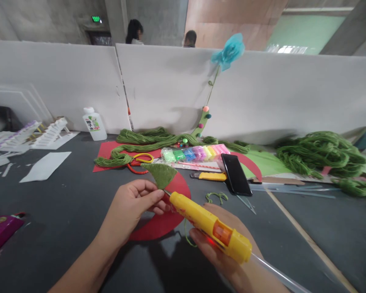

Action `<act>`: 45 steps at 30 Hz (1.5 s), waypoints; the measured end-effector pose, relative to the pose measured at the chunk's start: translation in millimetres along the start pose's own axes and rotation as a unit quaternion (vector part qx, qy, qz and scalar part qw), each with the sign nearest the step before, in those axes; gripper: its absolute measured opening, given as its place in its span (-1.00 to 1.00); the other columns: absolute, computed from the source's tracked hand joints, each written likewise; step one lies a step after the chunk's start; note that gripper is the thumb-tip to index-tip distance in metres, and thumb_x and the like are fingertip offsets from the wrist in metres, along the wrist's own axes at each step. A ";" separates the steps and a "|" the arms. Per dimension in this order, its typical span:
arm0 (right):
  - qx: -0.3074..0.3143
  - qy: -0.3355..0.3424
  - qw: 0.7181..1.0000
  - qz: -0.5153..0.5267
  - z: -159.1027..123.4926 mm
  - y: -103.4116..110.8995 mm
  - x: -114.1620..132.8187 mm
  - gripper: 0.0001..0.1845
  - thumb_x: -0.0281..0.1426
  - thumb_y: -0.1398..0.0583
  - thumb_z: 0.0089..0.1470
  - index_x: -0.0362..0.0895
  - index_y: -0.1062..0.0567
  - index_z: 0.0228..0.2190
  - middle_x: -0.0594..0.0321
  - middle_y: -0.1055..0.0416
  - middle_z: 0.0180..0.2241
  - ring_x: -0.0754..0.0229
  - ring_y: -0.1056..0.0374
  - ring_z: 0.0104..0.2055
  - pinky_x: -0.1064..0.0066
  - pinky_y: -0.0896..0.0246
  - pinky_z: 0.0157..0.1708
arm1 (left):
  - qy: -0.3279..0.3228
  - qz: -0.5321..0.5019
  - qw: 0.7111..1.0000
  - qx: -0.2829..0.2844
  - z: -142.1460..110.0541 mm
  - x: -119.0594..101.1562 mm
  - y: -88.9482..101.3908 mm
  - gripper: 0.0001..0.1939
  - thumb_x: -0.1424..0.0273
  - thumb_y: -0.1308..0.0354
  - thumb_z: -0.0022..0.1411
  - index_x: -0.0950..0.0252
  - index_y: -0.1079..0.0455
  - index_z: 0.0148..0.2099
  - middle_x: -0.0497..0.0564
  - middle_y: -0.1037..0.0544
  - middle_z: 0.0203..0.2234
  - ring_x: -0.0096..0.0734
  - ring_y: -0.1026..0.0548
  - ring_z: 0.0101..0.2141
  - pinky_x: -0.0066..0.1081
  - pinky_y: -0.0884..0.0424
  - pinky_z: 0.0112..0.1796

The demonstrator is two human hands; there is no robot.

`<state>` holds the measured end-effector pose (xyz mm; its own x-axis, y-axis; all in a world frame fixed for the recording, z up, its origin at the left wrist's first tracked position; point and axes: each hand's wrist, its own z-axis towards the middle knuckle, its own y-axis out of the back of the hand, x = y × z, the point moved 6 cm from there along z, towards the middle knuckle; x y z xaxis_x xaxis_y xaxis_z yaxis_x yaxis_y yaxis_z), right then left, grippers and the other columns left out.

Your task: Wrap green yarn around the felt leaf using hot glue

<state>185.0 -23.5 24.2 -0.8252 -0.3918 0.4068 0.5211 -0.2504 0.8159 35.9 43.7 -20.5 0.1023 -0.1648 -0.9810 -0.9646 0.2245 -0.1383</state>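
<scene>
My left hand [134, 203] pinches a fan-shaped piece wrapped in green yarn [161, 174] by its lower point, above a red paper disc [167, 219] on the dark table. My right hand [222, 248] grips a yellow hot glue gun [210, 226] with a clear glue stick sticking out of its back. The gun's metal tip touches the green piece right by my left fingertips. A loose strand of green yarn hangs under the gun.
Behind lie green yarn bundles [146, 140], red-handled scissors [138, 160], a pack of coloured clay [195, 154], a yellow utility knife [209, 176], a black phone [236, 174], a white glue bottle [93, 123] and a big yarn heap [320, 156]. White partition boards back the table; two people sit beyond.
</scene>
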 end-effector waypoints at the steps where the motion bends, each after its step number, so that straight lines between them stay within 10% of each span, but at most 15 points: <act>1: -0.004 0.000 1.000 -0.001 -0.3 0.4 0.2 -0.76 -0.37 -0.04 0.00 -0.07 -0.22 -0.66 0.30 -0.29 -0.69 0.25 -0.20 -0.67 0.43 -0.12 -0.69 | 0.000 0.000 1.000 0.001 -0.1 0.3 0.1 -0.86 0.37 -0.25 0.02 0.33 -0.39 -0.47 0.00 -0.59 -0.64 -0.43 -0.53 -0.56 -0.51 -0.43 -0.47; 45: -0.043 0.035 0.998 -0.023 -4.1 1.5 1.4 -0.77 -0.43 -0.03 0.01 -0.11 -0.28 -0.65 0.31 -0.30 -0.69 0.25 -0.21 -0.68 0.44 -0.13 -0.68 | 0.006 -0.005 1.000 0.011 0.6 1.7 -0.6 -0.85 0.38 -0.24 0.05 0.34 -0.38 -0.46 -0.01 -0.59 -0.64 -0.49 -0.53 -0.56 -0.55 -0.43 -0.47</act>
<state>185.6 -28.0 24.3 -0.8326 -0.4389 0.3379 0.5027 -0.3425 0.7937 36.8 43.8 -22.2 0.1088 -0.1779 -0.9780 -0.9577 0.2448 -0.1511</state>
